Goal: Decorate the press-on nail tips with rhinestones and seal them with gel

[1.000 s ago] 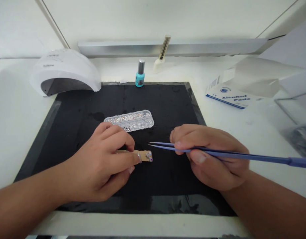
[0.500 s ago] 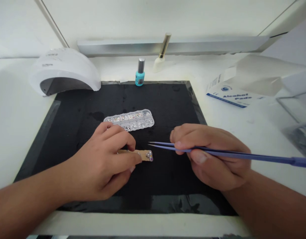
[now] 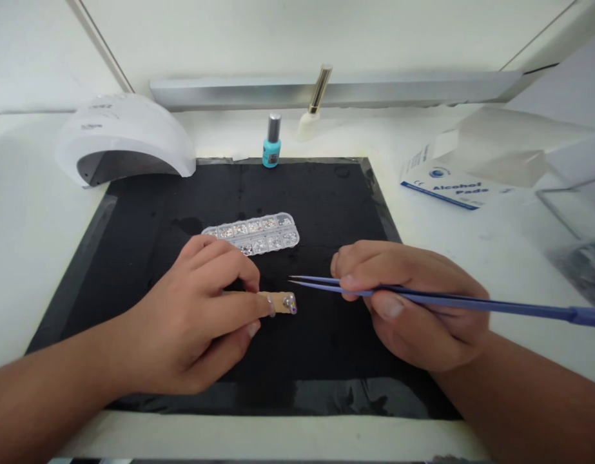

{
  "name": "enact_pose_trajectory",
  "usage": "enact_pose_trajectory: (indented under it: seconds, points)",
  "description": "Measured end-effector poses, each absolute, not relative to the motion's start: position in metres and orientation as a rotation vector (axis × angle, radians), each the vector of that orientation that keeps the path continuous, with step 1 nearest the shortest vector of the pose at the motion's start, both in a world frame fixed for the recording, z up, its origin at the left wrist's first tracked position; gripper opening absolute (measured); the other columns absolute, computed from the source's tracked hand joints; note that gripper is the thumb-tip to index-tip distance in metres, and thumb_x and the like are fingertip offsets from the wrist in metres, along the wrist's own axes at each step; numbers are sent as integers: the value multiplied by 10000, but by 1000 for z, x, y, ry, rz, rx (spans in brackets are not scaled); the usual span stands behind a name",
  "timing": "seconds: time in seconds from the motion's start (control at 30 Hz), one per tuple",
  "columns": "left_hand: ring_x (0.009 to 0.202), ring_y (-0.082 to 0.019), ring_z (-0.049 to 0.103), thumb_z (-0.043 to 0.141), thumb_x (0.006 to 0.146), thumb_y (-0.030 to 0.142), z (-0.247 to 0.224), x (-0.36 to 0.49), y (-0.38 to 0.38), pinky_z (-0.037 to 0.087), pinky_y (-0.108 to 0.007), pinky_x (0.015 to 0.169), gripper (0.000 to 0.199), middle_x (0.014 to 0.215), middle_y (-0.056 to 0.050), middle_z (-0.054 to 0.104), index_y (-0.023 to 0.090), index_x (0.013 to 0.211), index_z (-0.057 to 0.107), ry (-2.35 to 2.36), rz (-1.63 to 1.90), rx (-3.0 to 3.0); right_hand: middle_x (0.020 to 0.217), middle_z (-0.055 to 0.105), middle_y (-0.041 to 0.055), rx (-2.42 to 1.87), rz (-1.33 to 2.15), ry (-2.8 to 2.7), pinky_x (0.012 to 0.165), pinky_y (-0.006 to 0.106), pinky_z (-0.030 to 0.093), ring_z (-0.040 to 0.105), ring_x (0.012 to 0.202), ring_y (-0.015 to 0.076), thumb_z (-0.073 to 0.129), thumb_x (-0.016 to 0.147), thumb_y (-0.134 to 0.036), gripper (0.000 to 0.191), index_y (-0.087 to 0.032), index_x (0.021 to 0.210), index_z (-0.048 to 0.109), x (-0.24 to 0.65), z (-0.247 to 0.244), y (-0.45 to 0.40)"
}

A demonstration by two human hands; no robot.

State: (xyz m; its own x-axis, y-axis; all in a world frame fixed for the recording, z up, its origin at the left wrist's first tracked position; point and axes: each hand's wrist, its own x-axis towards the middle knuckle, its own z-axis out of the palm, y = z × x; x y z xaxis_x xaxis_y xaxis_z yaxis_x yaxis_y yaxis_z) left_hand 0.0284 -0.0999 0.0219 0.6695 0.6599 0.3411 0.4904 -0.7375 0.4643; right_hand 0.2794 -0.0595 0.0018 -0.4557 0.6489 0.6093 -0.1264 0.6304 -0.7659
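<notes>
My left hand (image 3: 210,309) is closed on a small tan strip (image 3: 278,300), its fingers covering the strip's left part. A shiny jewelled nail tip (image 3: 290,303) sits at the strip's right end, and another shiny piece shows at my fingertip. In my right hand (image 3: 413,299) a pair of blue tweezers (image 3: 432,298) is pinched between thumb and fingers. The tweezers' points are slightly apart, just above and right of the jewelled end, with nothing visible between them. Behind my left hand lies a clear compartment case (image 3: 273,233) of rhinestones, its lower left hidden by my fingers.
A black mat (image 3: 326,206) covers the work area. At the back stand a white nail lamp (image 3: 133,129), a turquoise polish bottle (image 3: 272,145) and a cream bottle (image 3: 311,122) with a gold cap. An alcohol pads box (image 3: 452,183) is at the right.
The fingers of my left hand have shifted slightly left along the strip, uncovering a shiny piece at the fingertip. My right hand and the tweezers have hardly moved.
</notes>
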Motion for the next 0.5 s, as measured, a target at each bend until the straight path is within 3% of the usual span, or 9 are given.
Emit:
enact_pose_trajectory:
  seconds: [0.23,0.5]
  points:
    - [855,-180,530,526,862,54,25,23,-97,411,-389,754,146,900,-45,542,176,920,581,958,887,2422,723,606,48,-428,988,-1796,518,333,418,513,591,165,548,912,-246,190,-209,1006,709,279,-1,-61]
    - [903,-213,516,521,887,115,26,30,-98,343,-443,812,255,997,-66,566,217,1086,644,921,665,2575,706,597,40,-420,974,-1786,533,335,422,528,604,168,542,901,-215,195,-186,993,711,277,0,-60]
